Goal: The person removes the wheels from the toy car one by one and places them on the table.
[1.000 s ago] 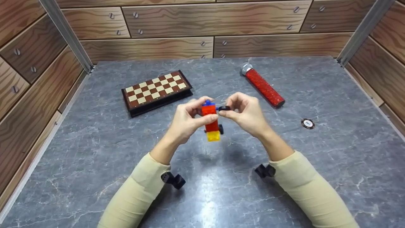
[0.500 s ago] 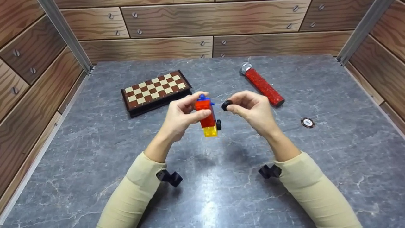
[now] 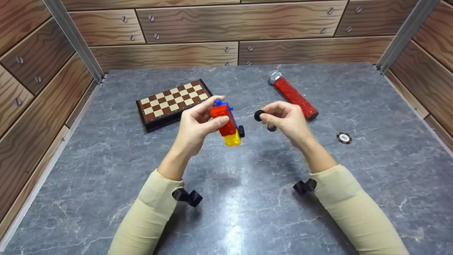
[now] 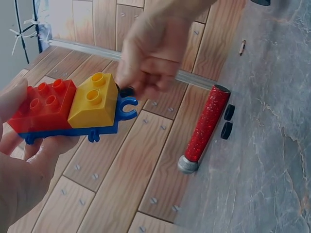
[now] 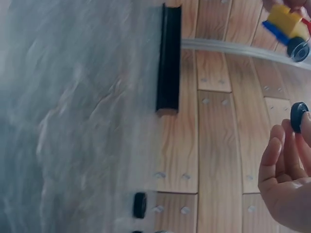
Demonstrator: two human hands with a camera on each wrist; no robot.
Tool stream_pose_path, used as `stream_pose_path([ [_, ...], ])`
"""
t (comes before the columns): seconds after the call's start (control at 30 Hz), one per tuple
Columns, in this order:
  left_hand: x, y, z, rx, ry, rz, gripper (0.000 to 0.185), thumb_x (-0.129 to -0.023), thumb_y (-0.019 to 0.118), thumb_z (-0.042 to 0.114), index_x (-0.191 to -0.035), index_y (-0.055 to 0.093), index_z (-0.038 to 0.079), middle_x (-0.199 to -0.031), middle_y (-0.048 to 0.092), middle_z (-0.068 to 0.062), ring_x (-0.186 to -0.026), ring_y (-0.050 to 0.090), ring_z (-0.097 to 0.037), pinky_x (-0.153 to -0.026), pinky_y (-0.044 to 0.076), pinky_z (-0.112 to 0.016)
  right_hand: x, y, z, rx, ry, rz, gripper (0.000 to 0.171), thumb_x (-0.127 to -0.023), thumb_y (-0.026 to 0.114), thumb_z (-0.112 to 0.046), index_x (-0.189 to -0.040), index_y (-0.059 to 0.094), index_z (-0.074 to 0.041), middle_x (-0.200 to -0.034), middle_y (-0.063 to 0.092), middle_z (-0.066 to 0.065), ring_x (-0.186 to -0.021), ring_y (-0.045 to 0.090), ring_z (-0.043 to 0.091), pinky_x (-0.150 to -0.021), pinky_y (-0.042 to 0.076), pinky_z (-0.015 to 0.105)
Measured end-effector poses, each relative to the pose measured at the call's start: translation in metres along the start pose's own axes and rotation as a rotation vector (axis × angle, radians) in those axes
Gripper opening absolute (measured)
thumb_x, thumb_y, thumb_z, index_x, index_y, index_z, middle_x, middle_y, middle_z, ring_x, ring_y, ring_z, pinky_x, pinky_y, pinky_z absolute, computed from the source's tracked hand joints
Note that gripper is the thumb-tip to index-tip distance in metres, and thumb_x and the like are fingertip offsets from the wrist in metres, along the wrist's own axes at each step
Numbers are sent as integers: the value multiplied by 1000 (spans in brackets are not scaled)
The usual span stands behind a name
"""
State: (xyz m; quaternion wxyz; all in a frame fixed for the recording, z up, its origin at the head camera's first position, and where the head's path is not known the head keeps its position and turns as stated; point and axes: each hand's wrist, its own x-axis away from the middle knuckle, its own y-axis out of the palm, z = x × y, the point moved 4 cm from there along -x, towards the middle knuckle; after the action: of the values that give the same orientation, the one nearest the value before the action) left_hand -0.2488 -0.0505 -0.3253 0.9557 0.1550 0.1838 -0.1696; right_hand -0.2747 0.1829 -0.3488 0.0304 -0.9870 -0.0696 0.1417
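- The left hand (image 3: 194,125) grips a toy car of building bricks (image 3: 225,122), red, yellow and blue, in the air above the grey table (image 3: 106,170).
- The right hand (image 3: 288,120) pinches a small black wheel (image 3: 258,115) near the car, not touching it.
- A chessboard (image 3: 173,102) and a red glitter tube (image 3: 293,95) lie behind the hands.

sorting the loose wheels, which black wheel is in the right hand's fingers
The black wheel pinched at the right hand's fingertips. Another is still mounted on the brick car in the left hand; two lie beside the red glitter tube.
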Motion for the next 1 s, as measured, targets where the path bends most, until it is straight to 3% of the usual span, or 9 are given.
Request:
stream_pose_path([
  [0.27, -1, -1, 1, 25, 13, 13, 52, -77, 76, 9, -123, 55, -4, -95, 61, -18, -83, 60, -25, -76, 53, -41, -12, -8, 28, 132, 195, 21, 21, -79, 74, -8, -92, 65, 6, -79, 66, 3, -62, 58, 13, -53, 47, 22],
  [0.43, -1, -1, 2, 36, 8, 25, 49, -77, 76, 7, -122, 57, -1, -96, 61, -19, -83, 60, -25, -76, 53, -42, -16, -18, 39, 200, 267, 34, 25, -81, 73, -10, -97, 64, 7, -75, 64, 2, -59, 58, 14, -51, 46, 22],
  [0.63, -2, -1, 2, 34, -2, 37, 47, -78, 71, 1, -123, 57, -1, -95, 62, -17, -81, 59, -23, -74, 54, -37, -16, -45, 46, 282, 329, 73, 27, -82, 72, -14, -99, 63, 6, -70, 63, -4, -55, 57, 10, -49, 46, 21],
  [1.0, -1, -3, 1, 44, -11, 58, 45, -78, 73, 3, -121, 60, 3, -92, 62, -16, -77, 58, -22, -66, 53, -30, -6, -91, 58, 243, 520, 149, 25, -83, 69, -11, -100, 59, 5, -67, 64, -5, -54, 59, 9, -49, 46, 21],
])
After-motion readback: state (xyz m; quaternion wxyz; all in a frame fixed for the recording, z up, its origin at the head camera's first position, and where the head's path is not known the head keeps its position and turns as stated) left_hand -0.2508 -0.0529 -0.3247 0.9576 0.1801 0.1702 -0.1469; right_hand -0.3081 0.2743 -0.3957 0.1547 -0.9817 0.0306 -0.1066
